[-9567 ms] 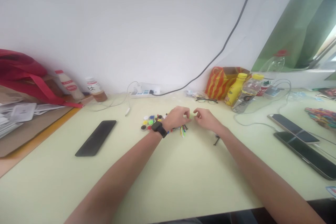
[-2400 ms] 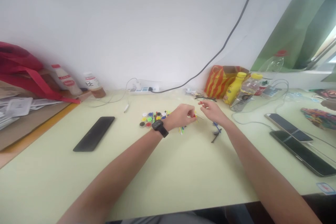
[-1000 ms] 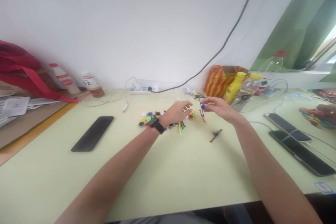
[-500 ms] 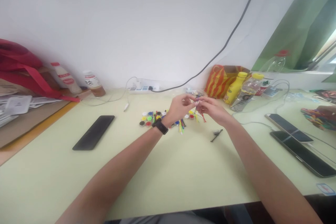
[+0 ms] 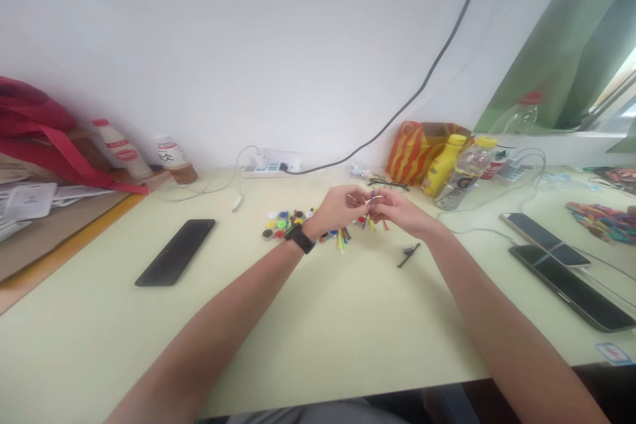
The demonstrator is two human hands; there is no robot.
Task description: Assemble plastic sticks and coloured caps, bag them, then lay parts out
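Observation:
My left hand point(image 5: 338, 210), with a black watch on its wrist, pinches at a thin blue-purple strip point(image 5: 366, 217). From the other side my right hand point(image 5: 401, 213) has its thumb and fingertips closed on the same strip, which stands nearly upright between the two. Its exact kind is too small to make out. Below and left of the hands lie small round pots or caps point(image 5: 280, 224) in several colours, partly covered by my left wrist. Coloured thin strips point(image 5: 341, 240) lie among them. A short black stick-like piece point(image 5: 409, 256) rests on the table nearer to me.
A black phone point(image 5: 176, 252) lies left, two more phones point(image 5: 571, 285) right. Behind stand a power strip point(image 5: 268, 170), a striped bag point(image 5: 407, 154), a yellow bottle point(image 5: 444, 165) and a clear bottle point(image 5: 466, 172). Colourful cords point(image 5: 603, 222) lie far right. Two bottles point(image 5: 177, 160) stand back left.
My fingers have shifted slightly, and the blue-purple strip now shows more plainly between them. The view has moved a little; the things on the table stay put.

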